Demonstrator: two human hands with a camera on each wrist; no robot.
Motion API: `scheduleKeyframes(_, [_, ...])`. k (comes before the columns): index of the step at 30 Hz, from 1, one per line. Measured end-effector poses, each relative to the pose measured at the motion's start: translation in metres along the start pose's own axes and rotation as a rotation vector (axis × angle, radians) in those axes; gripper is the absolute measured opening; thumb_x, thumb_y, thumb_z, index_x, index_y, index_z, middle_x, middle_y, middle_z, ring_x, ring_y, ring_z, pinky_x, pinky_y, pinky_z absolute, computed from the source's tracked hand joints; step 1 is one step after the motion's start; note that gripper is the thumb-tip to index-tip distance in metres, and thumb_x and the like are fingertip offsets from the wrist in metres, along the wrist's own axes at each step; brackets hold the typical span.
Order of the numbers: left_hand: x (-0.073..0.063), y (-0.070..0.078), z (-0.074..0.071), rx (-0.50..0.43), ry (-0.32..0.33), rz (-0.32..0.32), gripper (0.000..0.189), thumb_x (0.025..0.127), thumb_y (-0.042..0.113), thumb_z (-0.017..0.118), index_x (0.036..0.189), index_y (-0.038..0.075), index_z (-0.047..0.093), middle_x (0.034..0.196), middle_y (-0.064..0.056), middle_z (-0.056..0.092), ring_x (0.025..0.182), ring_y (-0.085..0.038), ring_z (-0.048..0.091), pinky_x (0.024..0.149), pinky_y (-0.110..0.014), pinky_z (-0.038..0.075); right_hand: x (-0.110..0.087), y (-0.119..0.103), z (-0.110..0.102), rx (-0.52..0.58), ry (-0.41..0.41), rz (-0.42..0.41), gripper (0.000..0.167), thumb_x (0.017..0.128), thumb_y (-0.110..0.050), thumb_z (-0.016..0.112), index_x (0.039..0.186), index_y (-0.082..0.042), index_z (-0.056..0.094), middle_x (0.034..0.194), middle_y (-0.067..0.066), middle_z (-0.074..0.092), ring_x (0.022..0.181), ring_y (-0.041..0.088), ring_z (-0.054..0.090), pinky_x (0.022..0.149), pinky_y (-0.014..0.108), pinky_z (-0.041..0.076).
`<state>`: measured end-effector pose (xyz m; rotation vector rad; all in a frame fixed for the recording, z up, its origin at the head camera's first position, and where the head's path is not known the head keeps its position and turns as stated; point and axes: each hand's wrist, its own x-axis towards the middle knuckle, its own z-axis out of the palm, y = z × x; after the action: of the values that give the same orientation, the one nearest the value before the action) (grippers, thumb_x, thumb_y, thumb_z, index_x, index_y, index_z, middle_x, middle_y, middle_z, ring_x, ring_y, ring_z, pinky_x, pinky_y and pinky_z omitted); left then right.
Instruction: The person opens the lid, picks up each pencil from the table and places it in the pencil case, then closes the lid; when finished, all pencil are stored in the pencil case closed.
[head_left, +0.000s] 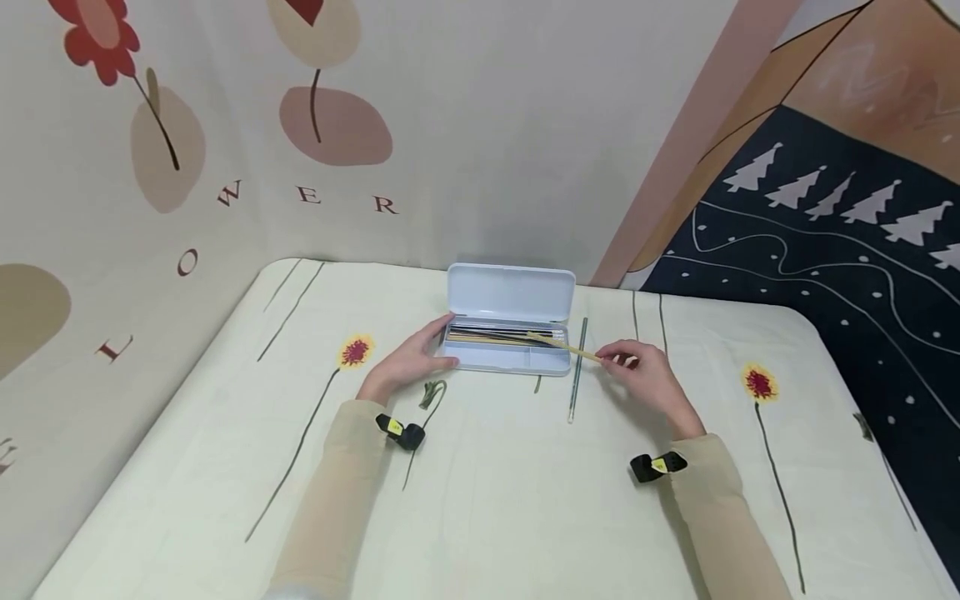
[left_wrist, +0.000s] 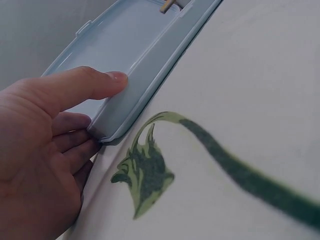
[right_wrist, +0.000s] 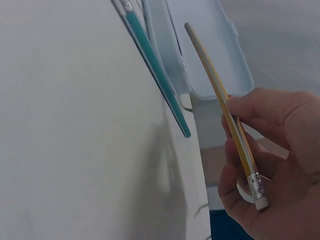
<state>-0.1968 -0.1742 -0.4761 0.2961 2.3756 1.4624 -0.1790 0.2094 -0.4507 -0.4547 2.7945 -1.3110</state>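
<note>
A light blue pencil case (head_left: pixel 510 292) stands with its lid raised at the back of the table. Several pencils (head_left: pixel 487 336) lie in its rear compartment. My left hand (head_left: pixel 408 360) holds the case by its left end, thumb on the front wall (left_wrist: pixel 122 95) and fingers round the corner. In my right hand (head_left: pixel 643 375), thumb and fingers pinch a yellow pencil (right_wrist: pixel 215 80) near its white eraser end. That pencil's other end reaches over the case's right part. A teal pencil (head_left: pixel 577 375) lies on the cloth just right of the case.
A white cloth (head_left: pixel 510 500) with printed flowers covers the table. Behind the case rises a pale wall hanging (head_left: pixel 510 150) with printed shapes and letters. A dark panel with white trees (head_left: pixel 810 242) hangs at the right.
</note>
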Motion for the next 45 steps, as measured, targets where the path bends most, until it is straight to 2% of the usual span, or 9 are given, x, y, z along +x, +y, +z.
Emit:
scheduleKeyframes(6, [0.000,0.001,0.000,-0.005,0.000,0.022,0.085,0.087,0.013,0.070,0.155,0.012,0.020,0.159,-0.011,0.018,0.145,-0.030,0.010,0.116,-0.049,0.007,0.009,-0.007,0.015,0.025,0.000,-0.039,0.014,0.088,0.002,0.066,0.100,0.001,0.073,0.094,0.011,0.069,0.078,0.022,0.056,0.067,0.028,0.047])
scheduleKeyframes(12, [-0.002,0.002,-0.001,-0.004,0.003,0.011,0.084,0.087,0.014,0.070,0.155,0.012,0.021,0.159,-0.010,0.018,0.145,-0.029,0.009,0.116,-0.049,0.007,0.023,-0.015,0.028,0.030,-0.009,-0.067,0.012,0.087,0.001,0.067,0.098,0.001,0.074,0.091,0.011,0.069,0.077,0.022,0.055,0.066,0.028,0.046])
scheduleKeyframes(22, [-0.002,0.000,0.000,-0.015,0.000,0.020,0.085,0.086,0.014,0.071,0.155,0.011,0.021,0.158,-0.013,0.018,0.145,-0.032,0.009,0.116,-0.052,0.007,0.042,-0.027,0.049,0.019,-0.042,-0.149,0.014,0.086,0.005,0.067,0.097,0.000,0.074,0.095,0.012,0.070,0.076,0.021,0.056,0.065,0.030,0.047])
scheduleKeyframes(29, [-0.001,-0.001,0.000,-0.001,0.007,0.048,0.086,0.085,0.011,0.072,0.154,0.009,0.021,0.158,-0.014,0.019,0.145,-0.032,0.010,0.116,-0.050,0.007,0.053,-0.035,0.065,0.024,-0.062,-0.138,0.013,0.088,0.004,0.066,0.097,0.001,0.074,0.099,0.013,0.069,0.084,0.024,0.059,0.073,0.035,0.049])
scheduleKeyframes(37, [0.000,-0.003,0.000,0.003,0.005,0.046,0.086,0.085,0.013,0.072,0.154,0.011,0.021,0.158,-0.014,0.018,0.145,-0.032,0.010,0.116,-0.051,0.007,0.063,-0.038,0.080,0.010,-0.082,-0.170,0.013,0.087,0.004,0.065,0.096,0.001,0.074,0.100,0.016,0.069,0.099,0.031,0.063,0.087,0.043,0.051])
scheduleKeyframes(45, [0.000,-0.002,0.000,0.015,0.007,0.031,0.087,0.085,0.012,0.072,0.155,0.010,0.020,0.158,-0.014,0.018,0.145,-0.032,0.010,0.116,-0.051,0.007,0.072,-0.039,0.084,-0.032,-0.073,-0.123,0.013,0.089,0.001,0.066,0.097,-0.001,0.075,0.101,0.014,0.068,0.100,0.030,0.060,0.088,0.043,0.049])
